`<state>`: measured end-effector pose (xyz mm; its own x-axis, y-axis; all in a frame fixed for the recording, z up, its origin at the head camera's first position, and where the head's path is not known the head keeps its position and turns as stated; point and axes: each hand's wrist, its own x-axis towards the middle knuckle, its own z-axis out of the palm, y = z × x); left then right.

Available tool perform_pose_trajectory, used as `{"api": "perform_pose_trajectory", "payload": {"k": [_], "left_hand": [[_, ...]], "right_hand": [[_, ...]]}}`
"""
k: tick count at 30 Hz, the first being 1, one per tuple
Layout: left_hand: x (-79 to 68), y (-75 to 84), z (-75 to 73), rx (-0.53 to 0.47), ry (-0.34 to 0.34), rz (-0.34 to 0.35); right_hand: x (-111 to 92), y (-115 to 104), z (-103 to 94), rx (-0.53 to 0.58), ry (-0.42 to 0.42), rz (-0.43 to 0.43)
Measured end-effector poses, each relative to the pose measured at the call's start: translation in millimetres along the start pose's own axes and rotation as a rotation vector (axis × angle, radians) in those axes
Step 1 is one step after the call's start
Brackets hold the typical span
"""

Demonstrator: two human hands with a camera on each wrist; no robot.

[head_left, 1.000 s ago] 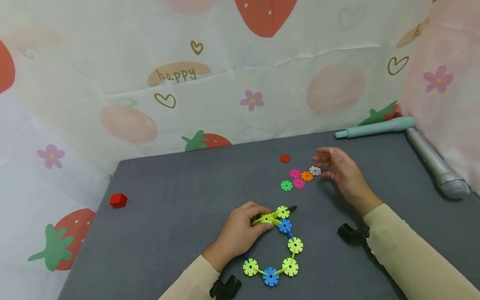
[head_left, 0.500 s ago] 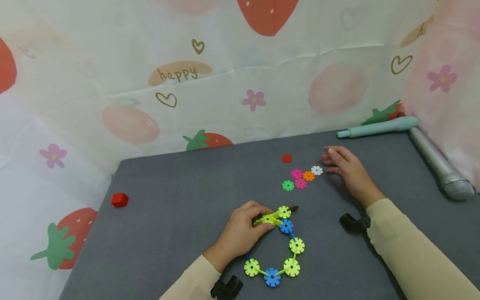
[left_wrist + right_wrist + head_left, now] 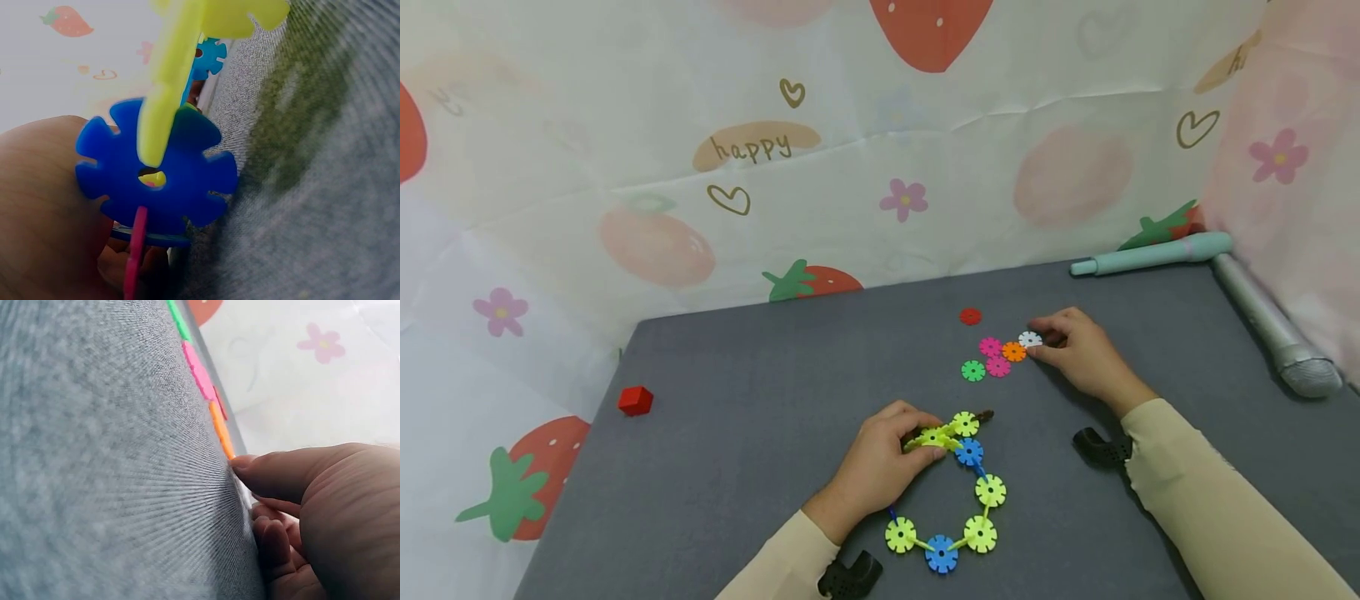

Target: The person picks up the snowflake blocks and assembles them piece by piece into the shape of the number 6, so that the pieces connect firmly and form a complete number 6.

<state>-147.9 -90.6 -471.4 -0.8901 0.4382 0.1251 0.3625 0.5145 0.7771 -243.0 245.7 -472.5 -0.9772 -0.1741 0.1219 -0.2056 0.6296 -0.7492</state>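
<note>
My left hand [image 3: 872, 458] pinches a yellow-green snowflake disc [image 3: 932, 437] in a ring of interlocked discs lying on the grey table. Yellow-green and blue discs make up this ring, such as the blue disc [image 3: 942, 554] at its near side. Close up in the left wrist view, another blue disc [image 3: 200, 187] has a yellow and a pink piece slotted into it. Farther back, my right hand [image 3: 1078, 354] pinches a loose white disc [image 3: 1030, 338] between thumb and fingers, beside an orange disc [image 3: 1013, 352]. In the right wrist view the thumb [image 3: 275, 475] mostly hides the white disc.
Two pink discs [image 3: 997, 367], a green disc [image 3: 973, 371] and a red disc [image 3: 971, 317] lie left of the right hand. A red cube [image 3: 636, 401] sits at the table's left edge. At the back right are a silver microphone [image 3: 1262, 317] and a teal stick-like object [image 3: 1153, 255].
My right hand first drew slightly right, away from the white disc, then came back left and down, its thumb and fingers closing on it. The left hand keeps its hold on the ring.
</note>
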Motion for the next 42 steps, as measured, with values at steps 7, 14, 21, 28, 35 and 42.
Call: {"api": "perform_pose_trajectory", "payload": {"k": [7,14,21,28,35,42], "left_hand": [[-0.3,-0.3,0.6,0.004,0.007,0.0],[-0.7,0.0,1.2,0.01,0.013,0.003],[-0.9,0.3,1.1,0.016,0.011,0.0],[0.0,0.6,0.3,0.018,0.014,0.002],[0.1,0.0,0.2,0.021,0.028,0.011],[-0.4,0.3,-0.1,0.045,0.049,0.006]], "right_hand": [[0,-3,2.2,-0.012,0.005,0.023],[-3,-4,1.9,0.033,0.037,0.047],[-10,-1,-0.1,0.112,0.074,0.038],[-15,-7,0.4,0.239,0.044,0.06],[-19,-17,4.6,0.309,-0.037,0.082],[-24,-26,11.3,0.402,-0.196,0.126]]}}
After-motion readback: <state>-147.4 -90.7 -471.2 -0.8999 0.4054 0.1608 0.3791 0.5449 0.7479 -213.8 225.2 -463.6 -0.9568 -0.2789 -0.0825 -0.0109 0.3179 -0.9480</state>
